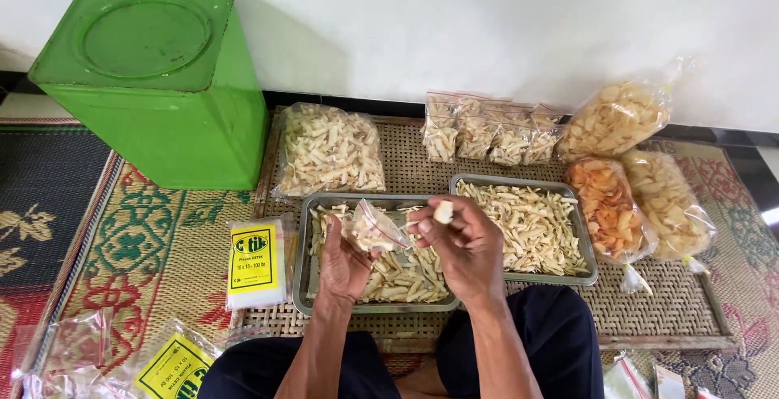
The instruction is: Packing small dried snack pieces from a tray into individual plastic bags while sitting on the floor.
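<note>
- Left hand (342, 263): mine, gripping small clear bag (373, 228), part-filled, above left metal tray (302, 269).
- Right hand (462, 245): fingertips pinching one pale snack stick (443, 211) beside the bag's mouth.
- Right metal tray (586, 257): sticks heaped.

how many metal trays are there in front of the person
2. One metal tray lies under the hands, holding pale stick snacks. The second tray sits touching it on the right, also full of sticks. None other shows.

Left hand (342, 259) holds small clear bag (373, 228) over trays; clear snack bag (329, 151) by green tin (154, 82); row of small filled bags (491, 135) behind; three cracker bags (641, 172) right; yellow-labelled bag packs (256, 265) left.
</note>
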